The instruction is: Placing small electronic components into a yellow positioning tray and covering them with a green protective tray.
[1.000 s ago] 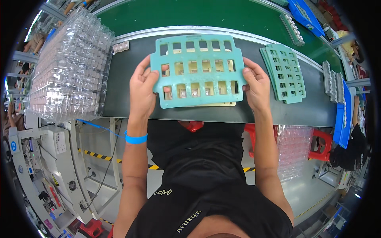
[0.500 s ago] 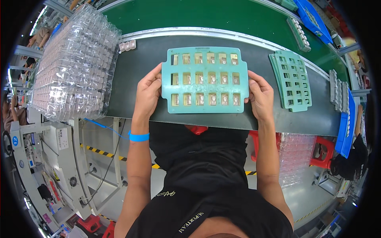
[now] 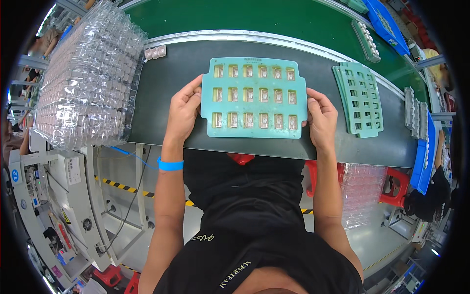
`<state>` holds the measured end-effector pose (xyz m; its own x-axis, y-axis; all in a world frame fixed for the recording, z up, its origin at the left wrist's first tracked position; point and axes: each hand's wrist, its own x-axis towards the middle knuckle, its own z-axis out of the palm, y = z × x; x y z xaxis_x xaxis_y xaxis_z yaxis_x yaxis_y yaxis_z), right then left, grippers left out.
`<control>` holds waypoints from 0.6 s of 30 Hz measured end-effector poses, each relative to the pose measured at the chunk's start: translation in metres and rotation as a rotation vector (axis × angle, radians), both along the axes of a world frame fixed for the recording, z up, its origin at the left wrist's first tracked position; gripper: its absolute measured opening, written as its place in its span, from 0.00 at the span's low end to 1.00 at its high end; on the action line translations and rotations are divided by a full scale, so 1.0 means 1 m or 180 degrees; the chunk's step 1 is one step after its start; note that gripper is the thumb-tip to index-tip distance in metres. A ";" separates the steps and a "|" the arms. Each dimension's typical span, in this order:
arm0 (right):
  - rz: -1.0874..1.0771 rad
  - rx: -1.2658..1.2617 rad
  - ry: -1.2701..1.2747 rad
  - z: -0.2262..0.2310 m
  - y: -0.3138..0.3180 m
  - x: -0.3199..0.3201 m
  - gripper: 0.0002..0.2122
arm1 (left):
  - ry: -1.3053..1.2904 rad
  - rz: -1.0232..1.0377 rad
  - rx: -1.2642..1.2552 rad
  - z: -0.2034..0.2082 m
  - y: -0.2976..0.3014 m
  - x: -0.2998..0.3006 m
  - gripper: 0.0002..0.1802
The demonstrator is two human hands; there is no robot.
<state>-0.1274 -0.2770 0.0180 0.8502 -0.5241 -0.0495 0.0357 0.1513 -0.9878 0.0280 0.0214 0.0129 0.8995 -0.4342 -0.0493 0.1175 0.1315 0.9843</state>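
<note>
A mint-green slotted plate [image 3: 254, 107] with rows of rectangular windows is held between my two hands over the dark worktop. Small pale, clear-looking pieces [image 3: 248, 94] show in its windows. My left hand [image 3: 183, 111] pinches the plate's left side tab, thumb on top and fingers reaching beneath. On the opposite tab, my right hand [image 3: 321, 117] grips in the same way. The plate's underside is hidden, so I cannot tell whether it rests on something.
A tall stack of clear plastic trays [image 3: 88, 83] stands at the left. More green slotted plates [image 3: 360, 100] lie stacked to the right. A small pale piece strip [image 3: 155, 52] sits near the rail; blue bins [image 3: 425, 157] line the right side. A green conveyor [image 3: 235, 17] runs beyond.
The plate has shifted very slightly right. Dark gaps seen earlier in the left-hand windows are gone, and pale pieces now show more evenly in the windows. Both hands keep their hold.
</note>
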 end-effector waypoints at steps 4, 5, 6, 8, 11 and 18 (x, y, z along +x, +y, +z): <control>-0.0059 -0.0116 0.0037 0.001 0.001 -0.001 0.13 | 0.0057 -0.0051 0.0010 0.003 -0.002 0.000 0.25; -0.0121 -0.0081 0.0058 0.000 0.001 -0.001 0.13 | 0.0034 -0.0057 0.0068 0.003 -0.003 0.000 0.25; -0.0176 -0.0046 0.0075 0.000 0.001 -0.001 0.13 | 0.0031 -0.0059 0.0070 0.002 -0.002 0.000 0.25; -0.0161 -0.0056 0.0053 0.000 0.001 -0.001 0.13 | -0.0116 -0.0126 0.0158 0.000 0.001 0.001 0.25; -0.0130 -0.0102 0.0047 -0.001 0.001 -0.001 0.13 | -0.0081 -0.0104 0.0156 0.001 0.000 0.000 0.26; -0.0196 -0.0181 0.0066 -0.002 0.002 0.000 0.13 | -0.0059 -0.0153 0.0222 0.002 -0.001 0.001 0.26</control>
